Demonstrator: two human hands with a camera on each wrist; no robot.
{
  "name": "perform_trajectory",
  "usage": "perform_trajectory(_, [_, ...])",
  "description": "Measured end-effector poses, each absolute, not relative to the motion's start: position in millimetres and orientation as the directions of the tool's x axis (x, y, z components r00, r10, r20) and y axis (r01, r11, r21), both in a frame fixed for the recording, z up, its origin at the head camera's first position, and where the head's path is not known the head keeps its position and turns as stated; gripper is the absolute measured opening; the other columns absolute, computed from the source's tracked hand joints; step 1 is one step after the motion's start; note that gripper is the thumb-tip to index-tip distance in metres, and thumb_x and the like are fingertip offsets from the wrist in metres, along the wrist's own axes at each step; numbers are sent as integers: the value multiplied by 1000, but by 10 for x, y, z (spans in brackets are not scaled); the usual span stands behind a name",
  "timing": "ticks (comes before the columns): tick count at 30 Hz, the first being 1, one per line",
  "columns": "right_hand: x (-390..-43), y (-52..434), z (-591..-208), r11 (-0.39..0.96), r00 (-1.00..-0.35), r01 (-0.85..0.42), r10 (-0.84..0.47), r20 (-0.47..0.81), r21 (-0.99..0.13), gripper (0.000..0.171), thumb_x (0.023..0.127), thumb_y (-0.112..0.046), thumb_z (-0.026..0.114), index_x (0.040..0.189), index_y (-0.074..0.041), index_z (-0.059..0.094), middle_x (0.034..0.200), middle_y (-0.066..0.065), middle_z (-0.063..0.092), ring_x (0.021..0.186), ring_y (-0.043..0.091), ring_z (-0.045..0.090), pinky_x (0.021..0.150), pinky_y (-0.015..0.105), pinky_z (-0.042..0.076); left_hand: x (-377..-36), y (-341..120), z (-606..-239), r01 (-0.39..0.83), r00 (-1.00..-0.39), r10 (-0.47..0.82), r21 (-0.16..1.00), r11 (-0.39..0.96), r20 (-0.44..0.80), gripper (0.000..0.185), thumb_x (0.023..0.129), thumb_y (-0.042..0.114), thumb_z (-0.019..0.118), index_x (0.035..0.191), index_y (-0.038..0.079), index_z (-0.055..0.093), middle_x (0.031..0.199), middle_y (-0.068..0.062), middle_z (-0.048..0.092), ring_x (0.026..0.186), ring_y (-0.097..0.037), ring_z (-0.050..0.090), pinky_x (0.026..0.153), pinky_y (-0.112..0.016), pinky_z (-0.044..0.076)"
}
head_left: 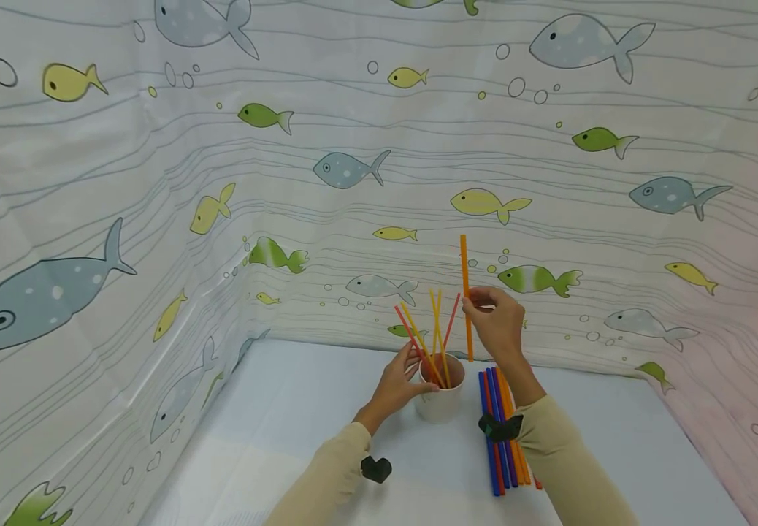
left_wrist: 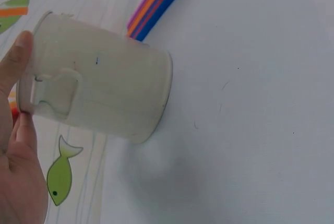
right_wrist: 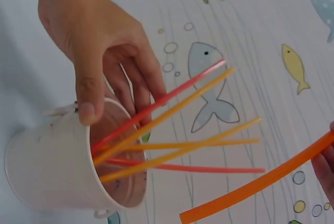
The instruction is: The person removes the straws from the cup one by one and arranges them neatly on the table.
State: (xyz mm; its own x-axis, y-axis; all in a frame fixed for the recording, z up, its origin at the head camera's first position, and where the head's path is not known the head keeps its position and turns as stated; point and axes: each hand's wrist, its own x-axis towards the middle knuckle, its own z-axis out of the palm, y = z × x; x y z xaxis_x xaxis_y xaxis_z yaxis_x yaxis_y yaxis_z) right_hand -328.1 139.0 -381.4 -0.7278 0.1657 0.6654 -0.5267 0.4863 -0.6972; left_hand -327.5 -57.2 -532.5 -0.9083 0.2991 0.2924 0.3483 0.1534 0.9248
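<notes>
A white cup [head_left: 440,400] [left_wrist: 99,91] [right_wrist: 57,169] stands on the table with several red and yellow straws [head_left: 428,340] [right_wrist: 172,130] leaning out of it. My left hand [head_left: 400,380] [right_wrist: 102,57] grips the cup's rim, thumb on the near side and fingers on the far side. My right hand [head_left: 497,321] pinches an orange straw [head_left: 466,296] [right_wrist: 261,182], held upright just right of the cup and above its rim. A bundle of blue, red, purple and orange straws [head_left: 500,431] [left_wrist: 159,2] lies flat on the table right of the cup, partly under my right forearm.
A pale blue table [head_left: 300,424] is enclosed on three sides by a fish-print curtain [head_left: 353,168], close behind the cup. Black wrist-camera mounts [head_left: 375,467] sit on both sleeves.
</notes>
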Motion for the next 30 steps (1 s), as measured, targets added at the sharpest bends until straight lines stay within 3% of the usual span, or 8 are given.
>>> perform_trajectory(6, [-3301, 1675, -3837, 550, -749, -441, 210, 629, -709, 18, 82, -6, 78, 98, 1, 74, 88, 12, 72, 80, 24, 69, 67, 8, 51, -3266, -582, -5339, 332, -914, 300, 927, 173, 271, 105, 75, 19, 84, 154, 2, 17, 138, -11, 48, 134, -21, 44, 102, -25, 42])
perform_trajectory(14, [-3272, 2065, -4166, 614, -803, -290, 262, 536, -734, 20, 84, -11, 76, 101, 0, 74, 89, 13, 73, 81, 25, 69, 62, 6, 45, -3265, -570, -5341, 330, -914, 297, 932, 152, 275, 106, 73, 19, 85, 154, 3, 19, 138, -12, 48, 133, -21, 45, 103, -26, 42])
perform_trajectory(24, [-3162, 2487, -4573, 674, -848, -132, 302, 435, -727, 25, 88, -17, 73, 107, -1, 73, 93, 14, 73, 85, 28, 69, 60, 11, 47, -3267, -570, -5341, 348, -906, 308, 926, 147, 291, 103, 74, 17, 84, 153, 2, 20, 138, -14, 48, 133, -25, 45, 104, -34, 43])
perform_trajectory(30, [-3102, 2637, -4750, 692, -865, -79, 310, 395, -718, 26, 88, -17, 71, 106, 2, 73, 92, 16, 72, 83, 31, 69, 61, 23, 53, -3231, -570, -5280, 346, -904, 312, 928, 139, 291, 102, 75, 9, 83, 154, 1, 17, 140, -21, 45, 133, -32, 43, 105, -41, 41])
